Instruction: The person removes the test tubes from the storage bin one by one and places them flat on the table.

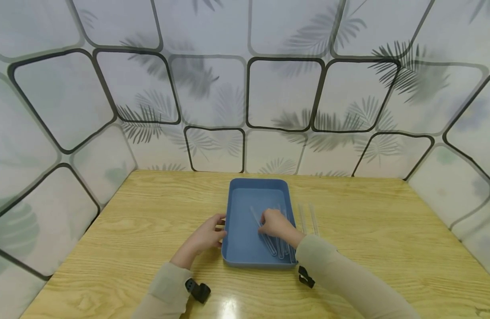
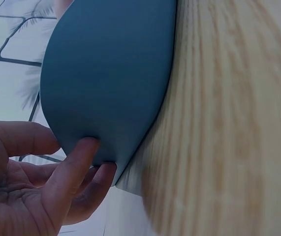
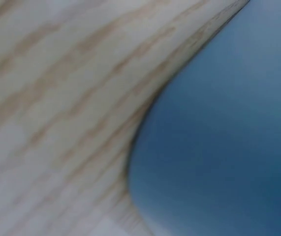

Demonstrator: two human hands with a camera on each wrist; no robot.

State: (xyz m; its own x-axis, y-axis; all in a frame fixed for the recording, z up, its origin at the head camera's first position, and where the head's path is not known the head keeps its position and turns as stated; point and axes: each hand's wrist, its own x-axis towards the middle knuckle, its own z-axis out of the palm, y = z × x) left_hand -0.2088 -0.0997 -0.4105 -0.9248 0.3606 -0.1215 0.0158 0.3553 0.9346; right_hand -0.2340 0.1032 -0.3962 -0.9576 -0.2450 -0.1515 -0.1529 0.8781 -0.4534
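A blue rectangular tray (image 1: 241, 252) lies on the wooden table. My left hand (image 1: 206, 232) is at its left side, with relaxed fingertips touching the outer wall, as the left wrist view shows close up. Over the tray's right half, my right hand (image 1: 277, 223) pinches a clear test tube (image 1: 270, 246) that lies slanted, its rounded end toward me. Several more clear test tubes (image 1: 281, 251) lie side by side along the tray's right wall, partly hidden under the right hand and wrist. The right wrist view shows only the tray's outer wall (image 3: 209, 147) and table.
Two clear tubes (image 1: 314, 219) lie on the table (image 1: 368, 221) just right of the tray, their near ends hidden behind the right forearm. A patterned wall covering (image 1: 276, 150) stands behind the table and at both sides. Each wrist carries a small black camera (image 1: 198, 290).
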